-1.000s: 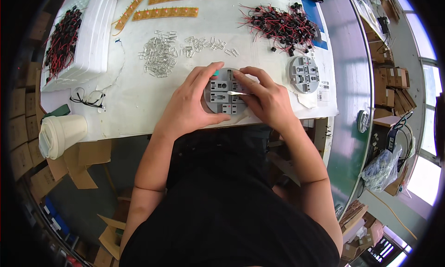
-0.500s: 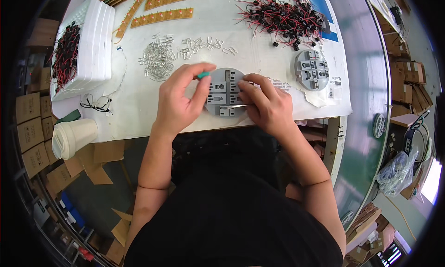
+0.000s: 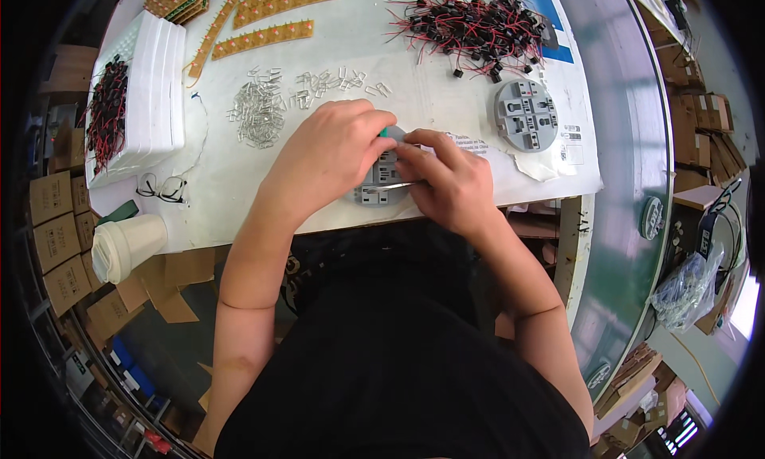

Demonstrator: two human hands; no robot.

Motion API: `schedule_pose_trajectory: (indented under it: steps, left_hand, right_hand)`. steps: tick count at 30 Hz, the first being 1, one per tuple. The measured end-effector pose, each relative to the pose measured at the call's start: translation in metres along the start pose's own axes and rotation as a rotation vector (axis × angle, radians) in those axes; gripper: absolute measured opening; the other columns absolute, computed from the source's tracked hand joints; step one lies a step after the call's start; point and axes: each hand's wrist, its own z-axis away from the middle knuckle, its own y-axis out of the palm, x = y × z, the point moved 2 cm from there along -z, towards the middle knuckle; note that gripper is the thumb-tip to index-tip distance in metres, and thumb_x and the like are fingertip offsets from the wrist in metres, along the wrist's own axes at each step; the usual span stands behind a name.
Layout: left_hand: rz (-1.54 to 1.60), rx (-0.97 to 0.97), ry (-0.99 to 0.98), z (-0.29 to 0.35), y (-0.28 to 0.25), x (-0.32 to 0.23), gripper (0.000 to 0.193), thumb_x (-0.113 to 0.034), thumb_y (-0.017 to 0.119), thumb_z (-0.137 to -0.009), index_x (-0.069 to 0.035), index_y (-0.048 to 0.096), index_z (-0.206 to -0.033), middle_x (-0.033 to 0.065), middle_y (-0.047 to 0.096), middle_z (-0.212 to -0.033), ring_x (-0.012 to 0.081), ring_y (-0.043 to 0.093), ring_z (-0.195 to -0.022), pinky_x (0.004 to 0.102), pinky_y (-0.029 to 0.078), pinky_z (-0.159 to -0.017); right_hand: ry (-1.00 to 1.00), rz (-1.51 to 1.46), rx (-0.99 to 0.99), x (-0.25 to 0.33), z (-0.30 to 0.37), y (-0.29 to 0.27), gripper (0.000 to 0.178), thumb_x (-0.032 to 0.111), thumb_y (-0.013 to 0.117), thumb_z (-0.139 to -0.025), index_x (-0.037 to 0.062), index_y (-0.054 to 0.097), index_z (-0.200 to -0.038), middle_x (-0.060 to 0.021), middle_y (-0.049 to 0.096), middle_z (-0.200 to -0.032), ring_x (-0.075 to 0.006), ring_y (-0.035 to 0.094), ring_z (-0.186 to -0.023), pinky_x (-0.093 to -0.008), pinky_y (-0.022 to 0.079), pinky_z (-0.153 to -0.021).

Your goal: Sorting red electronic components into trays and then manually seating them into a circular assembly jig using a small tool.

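Observation:
A grey round plastic disc (image 3: 373,197) with slots and raised blocks lies near the table's front edge, largely covered by both hands. My left hand (image 3: 328,154) is over its upper left part, thumb and fingers pinched on a small green piece (image 3: 384,131). Most of that piece is hidden. On the disc's right side, my right hand (image 3: 453,180) is closed around a thin pointed silver metal tool (image 3: 389,187), which looks like tweezers and points left across the disc. The right fingertips nearly meet the left ones.
Clear bent pieces (image 3: 260,115) are heaped beyond my left hand. Black parts with red wires (image 3: 478,29) are piled at the far right, above a second grey disc (image 3: 526,116). A foam stack (image 3: 151,92), glasses (image 3: 162,190) and a cup (image 3: 127,244) occupy the left side.
My left hand has moved right and turned over, carrying the green piece onto the upper part of the disc. The right hand still holds the silver tool.

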Motion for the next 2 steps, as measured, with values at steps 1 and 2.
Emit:
schedule_pose_trajectory:
  steps: [1, 2]
  left_hand:
    - [-0.003, -0.029, 0.024, -0.0003, 0.0004, 0.0030, 0.022, -0.011, 0.076, -0.089, -0.004, 0.073, -0.109, 0.0119, 0.068, -0.090, 0.0320, 0.065, -0.085, 0.0423, 0.053, -0.082]
    - [-0.007, -0.058, 0.047, -0.0003, 0.0008, 0.0053, 0.024, -0.010, 0.077, -0.088, -0.004, 0.074, -0.111, 0.0116, 0.067, -0.089, 0.0323, 0.065, -0.085, 0.0421, 0.053, -0.082]
  right_hand:
    - [0.042, -0.068, 0.011, -0.0023, -0.0010, -0.0032, 0.024, 0.008, 0.077, -0.088, 0.0099, 0.074, -0.112, -0.0057, 0.071, -0.111, -0.0231, 0.071, -0.073, -0.0334, 0.058, -0.064]
    - [0.041, -0.060, 0.011, -0.0032, -0.0015, -0.0048, 0.024, 0.008, 0.077, -0.088, 0.0099, 0.074, -0.112, -0.0057, 0.071, -0.111, -0.0231, 0.071, -0.073, -0.0334, 0.058, -0.064]
